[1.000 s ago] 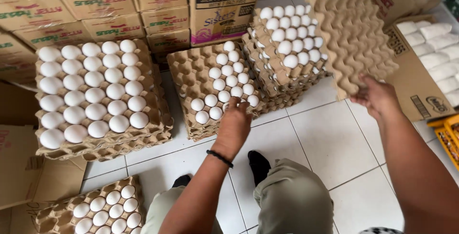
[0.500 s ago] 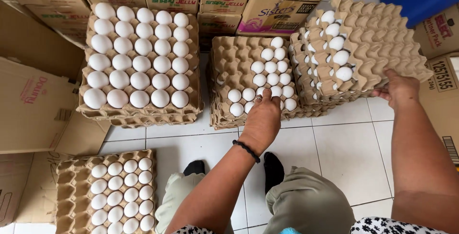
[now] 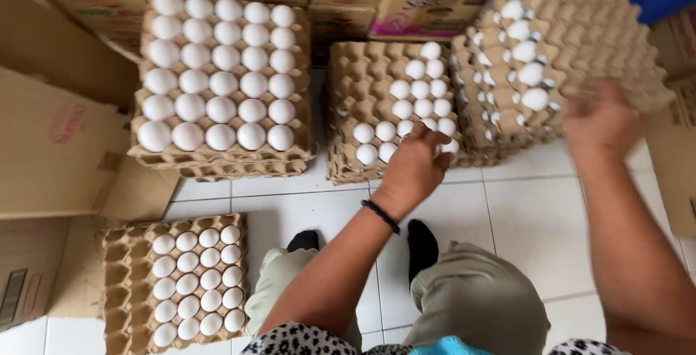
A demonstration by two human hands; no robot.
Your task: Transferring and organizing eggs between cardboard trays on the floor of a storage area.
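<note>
My left hand point(image 3: 415, 168), with a black band at the wrist, rests on the near right corner of the middle stack of brown egg trays point(image 3: 348, 79). Its fingers curl down over white eggs point(image 3: 406, 97), and what they hold is hidden. That top tray is filled only on its right side. My right hand point(image 3: 598, 119) is blurred by motion. It hovers at the near edge of a tilted stack of trays point(image 3: 609, 29) on the right, which carries a few eggs point(image 3: 523, 50) on its left part.
A full tray of white eggs point(image 3: 217, 65) tops a stack at the left. A partly filled tray point(image 3: 119, 282) lies on the white tiled floor point(image 3: 529, 210) at the lower left. Cardboard boxes point(image 3: 58, 145) line the left and back. My feet and knees are below.
The view has shifted, so the stacks now sit further right. My right hand has come off the tilted stack's edge and is moving. My left hand stays at the middle tray.
</note>
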